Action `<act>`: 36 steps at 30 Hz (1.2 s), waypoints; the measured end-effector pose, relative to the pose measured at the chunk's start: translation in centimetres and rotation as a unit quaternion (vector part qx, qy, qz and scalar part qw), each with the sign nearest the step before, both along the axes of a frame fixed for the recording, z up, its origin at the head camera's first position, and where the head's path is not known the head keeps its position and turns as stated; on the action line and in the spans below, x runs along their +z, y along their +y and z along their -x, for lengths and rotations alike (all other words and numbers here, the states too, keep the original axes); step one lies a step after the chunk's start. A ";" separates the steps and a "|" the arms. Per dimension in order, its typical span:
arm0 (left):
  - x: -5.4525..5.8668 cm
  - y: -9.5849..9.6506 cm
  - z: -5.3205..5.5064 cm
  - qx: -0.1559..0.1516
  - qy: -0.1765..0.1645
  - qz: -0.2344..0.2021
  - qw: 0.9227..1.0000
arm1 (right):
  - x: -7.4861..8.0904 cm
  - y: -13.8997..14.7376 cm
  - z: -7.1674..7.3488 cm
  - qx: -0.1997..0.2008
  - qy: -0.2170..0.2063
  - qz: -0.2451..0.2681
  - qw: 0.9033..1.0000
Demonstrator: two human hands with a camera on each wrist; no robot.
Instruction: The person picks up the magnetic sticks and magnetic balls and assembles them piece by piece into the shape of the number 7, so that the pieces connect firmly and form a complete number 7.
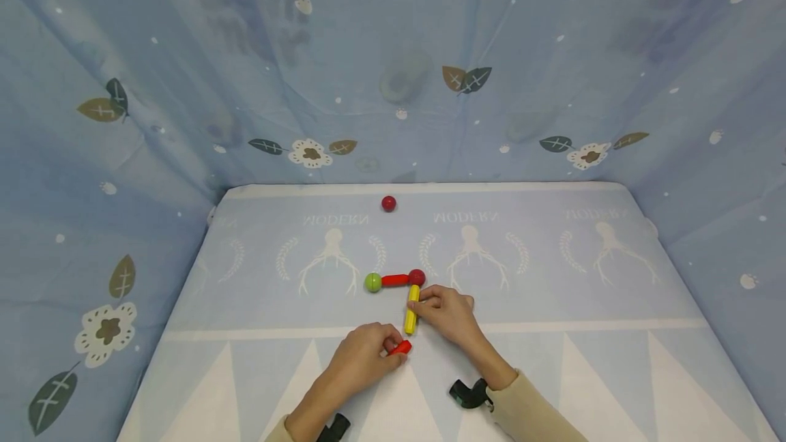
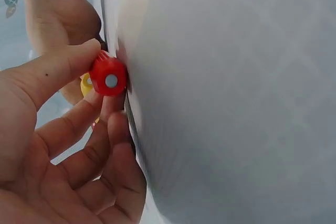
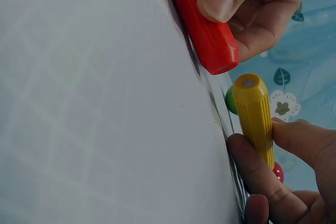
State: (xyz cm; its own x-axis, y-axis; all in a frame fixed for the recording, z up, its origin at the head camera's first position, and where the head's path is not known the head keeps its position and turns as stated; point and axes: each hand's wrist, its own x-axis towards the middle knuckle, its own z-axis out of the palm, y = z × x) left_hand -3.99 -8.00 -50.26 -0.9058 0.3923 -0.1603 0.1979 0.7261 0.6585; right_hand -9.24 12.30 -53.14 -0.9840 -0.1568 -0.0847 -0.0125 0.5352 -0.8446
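My left hand (image 1: 366, 355) pinches a red ridged rod (image 3: 207, 30) between thumb and fingers, close over the table. A round grey spot shows on the rod's end in the left wrist view. My right hand (image 1: 447, 312) pinches a yellow ridged rod (image 1: 412, 309) by its side. The yellow rod's far end meets a dark red ball (image 1: 417, 277). From that ball a second red rod (image 1: 395, 280) runs left to a green ball (image 1: 372, 282), forming a bent chain. The near end of the yellow rod, also grey-spotted, points toward the held red rod, with a small gap between.
Another dark red ball (image 1: 389, 204) lies alone near the table's back edge. The table (image 1: 239, 299) has a patterned cloth, with patterned curtains (image 1: 393, 53) behind and at both sides. Black wrist devices (image 1: 469, 394) sit by the forearms.
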 end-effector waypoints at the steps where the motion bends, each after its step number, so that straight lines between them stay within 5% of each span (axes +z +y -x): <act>1: 0.0 0.0 0.0 -0.004 0.009 0.003 1.000 | 0.0 0.0 0.0 0.000 0.001 0.000 1.000; 7: -0.1 -0.3 -0.3 -0.011 0.052 0.031 0.998 | -0.2 0.0 0.0 0.001 0.002 -0.001 1.000; 20: -0.2 -0.7 -0.2 -0.031 0.079 0.029 0.996 | -0.2 0.0 0.0 0.001 0.004 0.001 1.000; 24: -0.2 -0.8 -0.2 -0.016 0.050 0.004 0.999 | -0.3 0.0 0.0 0.002 0.010 0.002 1.000; 29: -0.1 -0.8 -0.1 0.044 -0.016 -0.036 0.998 | -0.3 0.0 0.0 0.002 0.008 0.004 1.000; 36: 0.0 -0.5 0.1 0.075 -0.059 -0.015 0.995 | -0.4 0.1 0.0 0.001 0.008 0.000 1.000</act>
State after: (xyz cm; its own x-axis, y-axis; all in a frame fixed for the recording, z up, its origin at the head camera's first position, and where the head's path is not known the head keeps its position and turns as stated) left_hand -4.13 -8.52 -50.25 -0.9299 0.2606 -0.2596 0.0087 0.7211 0.6927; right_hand -9.28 12.35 -53.54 -0.9848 -0.1592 -0.0690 -0.0273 0.5349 -0.8445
